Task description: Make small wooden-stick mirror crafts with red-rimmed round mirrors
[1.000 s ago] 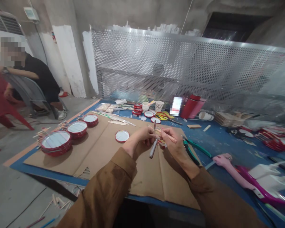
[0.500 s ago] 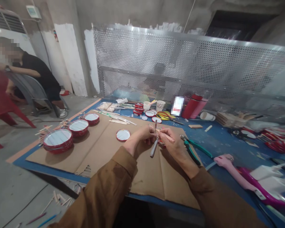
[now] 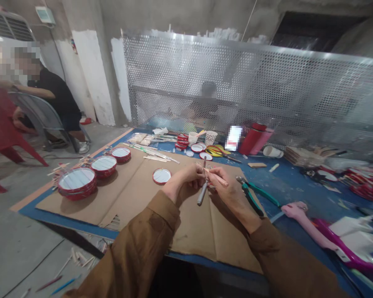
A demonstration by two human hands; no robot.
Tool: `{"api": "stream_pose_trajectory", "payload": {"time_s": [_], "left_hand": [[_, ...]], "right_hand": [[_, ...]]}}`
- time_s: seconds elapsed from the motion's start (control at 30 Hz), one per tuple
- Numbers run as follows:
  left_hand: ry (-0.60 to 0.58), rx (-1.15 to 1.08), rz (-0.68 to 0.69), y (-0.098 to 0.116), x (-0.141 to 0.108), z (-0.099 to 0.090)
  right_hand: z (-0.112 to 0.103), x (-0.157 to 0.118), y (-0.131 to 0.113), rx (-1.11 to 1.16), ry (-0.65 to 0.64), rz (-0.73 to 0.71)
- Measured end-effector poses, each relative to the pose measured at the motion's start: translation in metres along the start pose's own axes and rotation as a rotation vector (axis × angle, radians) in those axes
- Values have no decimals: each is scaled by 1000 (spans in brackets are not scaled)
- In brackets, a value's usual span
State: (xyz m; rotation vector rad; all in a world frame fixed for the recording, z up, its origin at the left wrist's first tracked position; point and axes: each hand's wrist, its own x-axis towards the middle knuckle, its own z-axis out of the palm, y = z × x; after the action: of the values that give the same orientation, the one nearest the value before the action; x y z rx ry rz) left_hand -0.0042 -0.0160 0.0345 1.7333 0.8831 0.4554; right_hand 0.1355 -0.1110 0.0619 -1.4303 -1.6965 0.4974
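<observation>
Left hand [image 3: 193, 177] and right hand [image 3: 226, 187] are close together above a cardboard sheet [image 3: 192, 236].
At the left stand three round red-and-white pieces [image 3: 103, 164]; nearer the middle, a single red-rimmed lid [image 3: 162, 176] lies flat. The left hand's fingers curl inward, though what they pinch cannot be told; beside them a grey rod [image 3: 202, 194] slants between the hands. The right hand's fingers pinch a pale wooden stick [image 3: 220, 179], with green-handled pliers [image 3: 251, 199] lying just beyond.

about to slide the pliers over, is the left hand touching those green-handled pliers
Apart. The head view shows the left hand well to one side, with the right hand between it and the green-handled pliers.
</observation>
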Motion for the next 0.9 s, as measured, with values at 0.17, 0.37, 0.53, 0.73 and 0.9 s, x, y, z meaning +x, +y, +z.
{"api": "stream_pose_trajectory", "payload": {"time_s": [0.17,0.37,0.53,0.73,0.9], "left_hand": [[-50,17,6,-1,2,-4],[-38,62,-30,2,-1,-5],[-14,69,-31,8,-6,-2],[-38,88,-35,12,-7,-2],[-5,86,-38,12,-8,-1]], "right_hand": [[3,2,9,-19,33,-34],[4,8,26,-25,253,-60],[2,4,12,-21,113,-72],[0,1,6,-68,40,-56],[3,2,9,-62,39,-60]]}}
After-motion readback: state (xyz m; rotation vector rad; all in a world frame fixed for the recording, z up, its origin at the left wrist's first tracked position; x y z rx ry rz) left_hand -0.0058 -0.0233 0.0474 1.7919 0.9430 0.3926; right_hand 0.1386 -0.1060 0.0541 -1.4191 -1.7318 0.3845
